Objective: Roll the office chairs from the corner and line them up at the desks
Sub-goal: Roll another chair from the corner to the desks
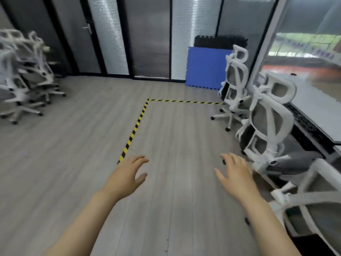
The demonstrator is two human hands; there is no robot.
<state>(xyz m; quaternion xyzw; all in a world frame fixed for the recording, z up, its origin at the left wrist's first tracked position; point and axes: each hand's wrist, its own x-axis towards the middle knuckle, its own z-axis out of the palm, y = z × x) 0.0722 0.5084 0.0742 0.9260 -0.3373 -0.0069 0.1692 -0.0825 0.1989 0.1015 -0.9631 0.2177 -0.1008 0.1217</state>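
Nearest the camera, both bare hands hang over the floor with nothing in them: the left hand and the right hand each have their fingers spread apart and loosely bent, palms down, touching no chair. That looks like a person walking between loads, arms out ready for the next grab. At the bottom right a white chair is partly cut off by the frame, and just beyond it a second chair and then a third chair stand in a row with their backs to the room, facing the desk along the right side; these seem already parked where they belong. A yellow and black tape line runs up the floor and turns right toward that row, probably marking the work zone. Further off, blue and black foam mats lean against the glass wall. In the far left corner a blurred cluster of chairs is packed together, still waiting to be rolled over, so the job appears partly done.
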